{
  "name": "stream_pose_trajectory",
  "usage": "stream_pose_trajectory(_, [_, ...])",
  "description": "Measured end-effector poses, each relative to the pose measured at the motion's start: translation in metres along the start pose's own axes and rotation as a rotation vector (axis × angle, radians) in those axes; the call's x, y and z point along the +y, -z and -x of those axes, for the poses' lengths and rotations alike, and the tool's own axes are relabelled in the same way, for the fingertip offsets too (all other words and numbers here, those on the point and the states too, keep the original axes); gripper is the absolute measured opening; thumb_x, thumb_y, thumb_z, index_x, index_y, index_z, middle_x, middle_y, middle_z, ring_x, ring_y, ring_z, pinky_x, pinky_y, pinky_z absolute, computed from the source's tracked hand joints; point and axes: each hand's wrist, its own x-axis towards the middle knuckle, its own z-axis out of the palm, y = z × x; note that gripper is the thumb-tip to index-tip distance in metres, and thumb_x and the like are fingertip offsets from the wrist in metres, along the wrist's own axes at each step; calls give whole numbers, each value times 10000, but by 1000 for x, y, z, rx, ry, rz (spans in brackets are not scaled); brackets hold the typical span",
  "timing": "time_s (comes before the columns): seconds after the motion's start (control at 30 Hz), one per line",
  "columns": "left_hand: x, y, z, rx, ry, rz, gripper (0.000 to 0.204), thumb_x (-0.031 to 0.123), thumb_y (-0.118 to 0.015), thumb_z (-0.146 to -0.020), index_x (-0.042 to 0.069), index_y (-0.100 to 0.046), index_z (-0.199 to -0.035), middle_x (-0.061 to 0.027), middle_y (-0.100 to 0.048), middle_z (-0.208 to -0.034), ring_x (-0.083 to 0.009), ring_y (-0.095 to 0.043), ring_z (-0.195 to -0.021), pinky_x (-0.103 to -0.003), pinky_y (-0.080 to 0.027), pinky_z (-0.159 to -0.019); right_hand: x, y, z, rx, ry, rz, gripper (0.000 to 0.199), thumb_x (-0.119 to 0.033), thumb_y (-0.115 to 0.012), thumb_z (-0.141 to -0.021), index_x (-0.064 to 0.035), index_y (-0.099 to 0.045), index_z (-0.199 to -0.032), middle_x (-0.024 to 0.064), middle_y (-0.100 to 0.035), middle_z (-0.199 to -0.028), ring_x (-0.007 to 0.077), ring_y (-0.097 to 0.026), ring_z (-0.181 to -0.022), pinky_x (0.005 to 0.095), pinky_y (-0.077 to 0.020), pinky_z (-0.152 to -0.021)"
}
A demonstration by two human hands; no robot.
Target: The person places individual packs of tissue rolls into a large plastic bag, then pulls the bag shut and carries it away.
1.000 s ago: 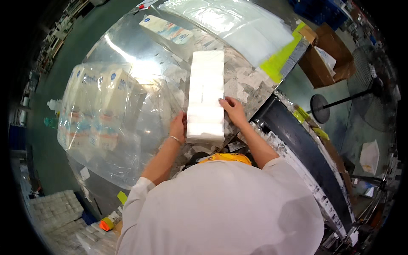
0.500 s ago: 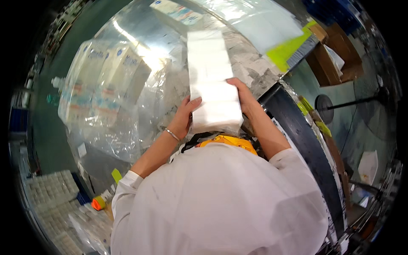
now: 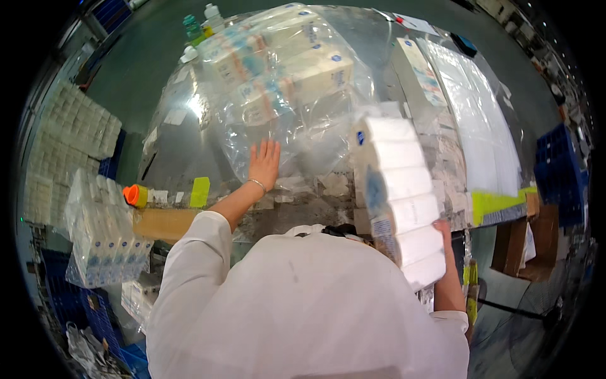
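Observation:
My left hand (image 3: 264,167) lies with fingers stretched out on the near edge of a large clear plastic bag (image 3: 322,142). Inside that bag, several tissue packs (image 3: 319,72) with blue and orange prints lie in rows. At my right side, a long row of white tissue packs (image 3: 407,189) stands tilted, its printed side facing left. My right hand (image 3: 441,232) grips this row low on its right side; most of the fingers are hidden behind it.
Further right on the metal table (image 3: 173,117) lie another tissue pack (image 3: 420,72) and a stack of clear plastic bags (image 3: 476,114). Bottles (image 3: 213,18) stand at the far left edge. Bagged packs (image 3: 104,230) are stacked left; a cardboard box (image 3: 527,249) is at right.
My view has turned left. My left hand has let go of the tissue row and reached onto the plastic bag. The right hand has brought the row to my right side, tilting it.

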Motion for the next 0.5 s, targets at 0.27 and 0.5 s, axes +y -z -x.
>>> stream_pose_trajectory(0.27, [-22,75,-20,147,377,1250,127,152,-470,-848,34,-482,-805,-103,-520,-663,-230,-501,-595,-320,-392,-549,-6,-72,-71,-251,-184,354,689,-282,-552,-661,36,-366,-1244,180,-529,-1105,244,-558,-977,328,-449,-845])
stream_pose_trajectory(0.5, [-42,161,-1,494,285,1100,254,133,-523,-817,14,-418,-618,-139,-390,-540,-260,-402,-468,-312,-329,-450,-12,-126,-161,-298,-21,469,750,-278,-566,-651,-2,-301,-1296,165,-521,-1099,238,-553,-952,312,-436,-848])
